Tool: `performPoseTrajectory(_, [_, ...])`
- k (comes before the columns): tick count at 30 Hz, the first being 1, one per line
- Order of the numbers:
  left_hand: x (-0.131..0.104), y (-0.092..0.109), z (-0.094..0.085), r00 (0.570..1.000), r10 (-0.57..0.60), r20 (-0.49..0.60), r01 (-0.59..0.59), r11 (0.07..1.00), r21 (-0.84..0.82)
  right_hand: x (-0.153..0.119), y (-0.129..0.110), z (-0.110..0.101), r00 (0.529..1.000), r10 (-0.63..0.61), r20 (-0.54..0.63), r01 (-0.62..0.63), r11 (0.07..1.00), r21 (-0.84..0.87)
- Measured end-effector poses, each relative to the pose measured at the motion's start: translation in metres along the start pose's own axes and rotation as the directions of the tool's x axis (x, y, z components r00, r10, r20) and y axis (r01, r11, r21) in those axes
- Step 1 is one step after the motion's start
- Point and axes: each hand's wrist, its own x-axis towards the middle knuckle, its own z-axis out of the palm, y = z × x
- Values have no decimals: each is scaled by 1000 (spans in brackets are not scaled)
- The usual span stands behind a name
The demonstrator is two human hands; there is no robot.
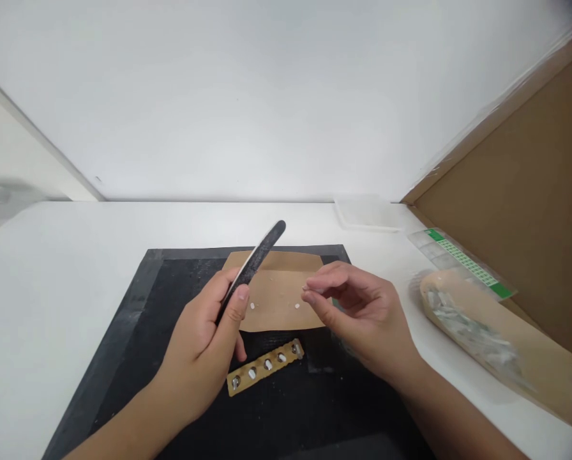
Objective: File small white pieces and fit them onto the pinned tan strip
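My left hand (207, 332) is closed round a black nail file (261, 255), which tilts up to the right with a pale edge showing. My right hand (357, 306) pinches a tiny pale piece (306, 289) between thumb and fingertips; its exact kind is too small to make out. Beneath both hands lies a sheet of brown paper (276, 267) with two small white pieces on it, a left one (252, 306) and a right one (297, 306). Nearer to me, a gold-coloured strip (260, 370) carries several small white pieces in a row of round holders.
A black mat (180, 275) covers the middle of the white table (99, 230). At the back right is a clear shallow tray (367, 214). On the right lie a brown bag with a clear window (482, 338) and a green-and-clear packet (468, 262), beside a brown cardboard panel (520, 153).
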Motion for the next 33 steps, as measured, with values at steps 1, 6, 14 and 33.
performPoseTrajectory(1, [0, 0, 0, 1000, 9, 14, -9, 1000, 3, -1, -2, 2, 1000, -1, 6, 1, 1000, -21])
performPoseTrajectory(6, [-1, 2, 4, 992, 29, 121, -31, 999, 22, -4, -6, 13, 988, -154, 17, 154, 966, -209])
performPoseTrajectory(14, [-4, 2, 11, 958, 115, 261, -107, 993, -46, -4, -4, 22, 931, -354, 95, 365, 877, -312])
performPoseTrajectory(33, [-8, 3, 15, 935, 295, 199, -345, 888, 305, -6, 13, 29, 892, -413, 183, 414, 588, -695])
